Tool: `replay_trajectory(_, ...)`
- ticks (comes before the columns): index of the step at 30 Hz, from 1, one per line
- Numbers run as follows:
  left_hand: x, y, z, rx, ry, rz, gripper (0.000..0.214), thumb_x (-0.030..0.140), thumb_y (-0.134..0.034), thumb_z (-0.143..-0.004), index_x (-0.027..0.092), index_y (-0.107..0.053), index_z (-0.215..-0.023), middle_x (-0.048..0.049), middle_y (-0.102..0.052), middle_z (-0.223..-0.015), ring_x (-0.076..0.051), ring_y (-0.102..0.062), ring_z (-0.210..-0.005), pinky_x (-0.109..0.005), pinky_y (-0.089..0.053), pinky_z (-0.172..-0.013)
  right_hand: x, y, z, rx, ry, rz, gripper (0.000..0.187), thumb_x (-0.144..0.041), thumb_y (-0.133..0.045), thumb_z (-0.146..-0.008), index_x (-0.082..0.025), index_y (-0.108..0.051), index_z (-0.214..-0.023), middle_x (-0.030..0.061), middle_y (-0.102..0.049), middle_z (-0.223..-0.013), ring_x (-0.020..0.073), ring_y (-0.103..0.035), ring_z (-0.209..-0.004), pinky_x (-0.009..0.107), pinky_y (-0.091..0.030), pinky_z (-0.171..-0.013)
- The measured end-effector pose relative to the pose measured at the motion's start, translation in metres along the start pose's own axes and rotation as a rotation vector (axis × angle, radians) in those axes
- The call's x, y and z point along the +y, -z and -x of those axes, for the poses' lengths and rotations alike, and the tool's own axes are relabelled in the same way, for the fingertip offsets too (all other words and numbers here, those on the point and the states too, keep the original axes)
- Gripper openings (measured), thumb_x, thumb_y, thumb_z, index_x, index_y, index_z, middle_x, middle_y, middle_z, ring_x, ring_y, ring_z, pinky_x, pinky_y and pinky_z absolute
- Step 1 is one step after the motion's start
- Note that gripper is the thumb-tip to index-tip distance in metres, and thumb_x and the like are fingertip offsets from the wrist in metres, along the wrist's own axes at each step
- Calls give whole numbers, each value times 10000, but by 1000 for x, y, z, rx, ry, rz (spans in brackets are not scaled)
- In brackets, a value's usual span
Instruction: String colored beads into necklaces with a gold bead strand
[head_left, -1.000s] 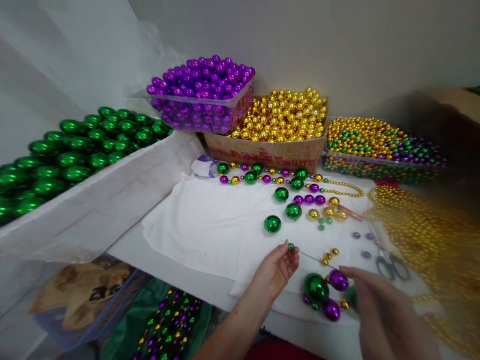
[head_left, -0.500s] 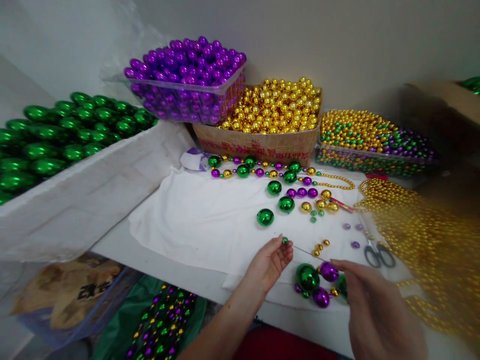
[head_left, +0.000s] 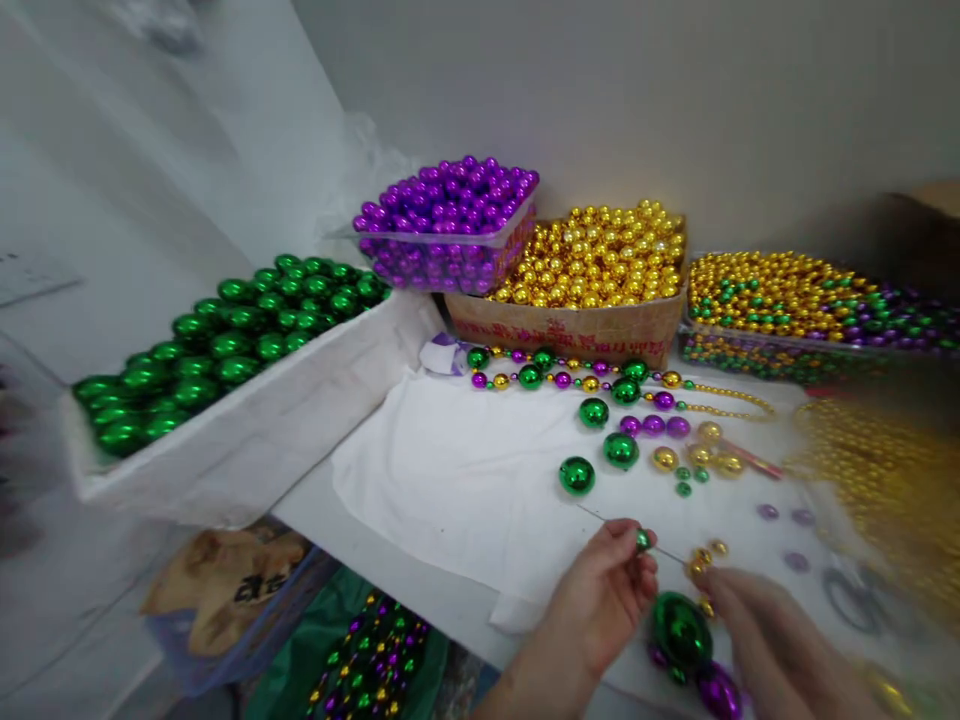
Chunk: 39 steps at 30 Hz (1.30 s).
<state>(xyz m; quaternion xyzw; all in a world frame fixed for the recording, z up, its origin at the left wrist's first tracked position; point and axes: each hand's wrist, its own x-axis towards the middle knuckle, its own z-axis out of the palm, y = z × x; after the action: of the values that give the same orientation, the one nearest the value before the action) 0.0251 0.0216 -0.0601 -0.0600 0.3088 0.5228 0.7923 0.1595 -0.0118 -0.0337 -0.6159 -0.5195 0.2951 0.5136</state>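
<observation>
My left hand (head_left: 600, 600) pinches a small green bead (head_left: 643, 540) between thumb and fingertips. A thin wire (head_left: 667, 553) runs through or along that bead; one end sticks out to the far left of the hand, the other side reaches toward my right hand (head_left: 765, 630). My right hand's fingers are closed on the wire, somewhat blurred. Below hangs or lies a strung group with a large green ball (head_left: 681, 630) and a purple ball (head_left: 718, 690). Small loose gold beads (head_left: 718, 547) lie right by the right fingertips.
On the white cloth (head_left: 427, 470) lie green balls (head_left: 577, 476), purple balls (head_left: 654, 425) and a finished-looking bead strand (head_left: 562, 380). Boxes of green (head_left: 247, 450), purple (head_left: 442, 240) and gold balls (head_left: 562, 330) stand behind. Blurred scissors (head_left: 855, 600) and gold chains (head_left: 885, 500) lie right.
The view has shifted left and up, so things sit lower and farther right. The wire now sticks out beyond my left hand, and my right fingers are closer to the left hand.
</observation>
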Motion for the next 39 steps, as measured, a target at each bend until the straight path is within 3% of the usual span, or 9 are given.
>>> replay_trajectory(2, -4, -4, 4, -64, -90, -131, 125, 151, -736, -715, 121, -656, -805, -67, -664, -828, -93, -607, -611, -170, -482, -534, 16, -5, -4, -104, -89, -78, 227, -427, -615, -806, -216, -700, -805, 22, -705, -835, 205, -649, -787, 251, -515, -691)
replay_trajectory(5, -8, -8, 9, -67, -255, -384, 170, 251, -703, -758, 88, -690, -804, -83, -652, -741, -121, -604, -606, -206, -490, -557, 33, -4, -12, -307, -27, -60, 256, -444, -617, -807, -228, -716, -900, 20, -702, -869, 196, -653, -785, 253, -525, -677)
replay_trajectory(7, -8, -10, 10, -32, -335, -532, 197, 281, -693, -762, 88, -707, -800, -78, -645, -727, -128, -603, -596, -217, -492, -563, 39, 1, -16, -344, 50, 47, 331, -438, -608, -822, -251, -682, -1085, 33, -692, -990, 205, -654, -850, 291, -529, -734)
replay_trajectory(10, -7, -11, 11, -34, -381, -704, 189, 290, -695, -746, 103, -720, -762, -104, -653, -950, -84, -563, -517, -208, -456, -491, 41, 7, -22, -346, 175, 202, 431, -424, -590, -842, -300, -579, -1255, 47, -630, -1185, 246, -597, -1044, 398, -484, -878)
replay_trajectory(16, -6, -12, 14, -70, -392, -796, 191, 308, -671, -772, 125, -725, -763, -125, -600, -1178, 5, -416, -424, -189, -303, -407, 51, 9, -30, -359, 371, 307, 267, -373, -623, -819, -298, -674, -1070, 57, -663, -1059, 267, -590, -994, 429, -476, -837)
replay_trajectory(21, -8, -10, 5, -78, -334, -687, 169, 304, -662, -791, 144, -719, -783, -106, -624, -1155, -13, -450, -475, -186, -331, -464, 51, 11, -29, -548, 153, 220, 227, -345, -493, -907, -233, -671, -823, 61, -663, -880, 224, -599, -866, 348, -474, -775)
replay_trajectory(27, -12, -10, -11, -38, -307, -662, 167, 295, -694, -761, 128, -704, -761, -86, -641, -1064, -46, -507, -565, -188, -388, -540, 45, 22, -27, -488, -42, 139, 242, -357, -495, -911, -229, -660, -788, 40, -651, -822, 216, -586, -828, 320, -443, -745)
replay_trajectory(36, -16, -29, -19, -134, -364, -768, 149, 275, -681, -773, 128, -705, -761, -53, -635, -936, -72, -521, -602, -201, -410, -556, 36, 44, -33, -251, 59, 295, 184, -339, -548, -879, -267, -718, -884, 47, -637, -1145, 246, -570, -1039, 393, -407, -911)
replay_trajectory(39, -15, -36, -22, -189, -368, -824, 142, 262, -679, -775, 125, -699, -745, -42, -632, -821, -86, -525, -603, -210, -418, -563, 32, 45, -35, -200, -72, 100, 170, -370, -604, -842, -257, -727, -875, 54, -670, -1078, 225, -610, -916, 352, -469, -768)
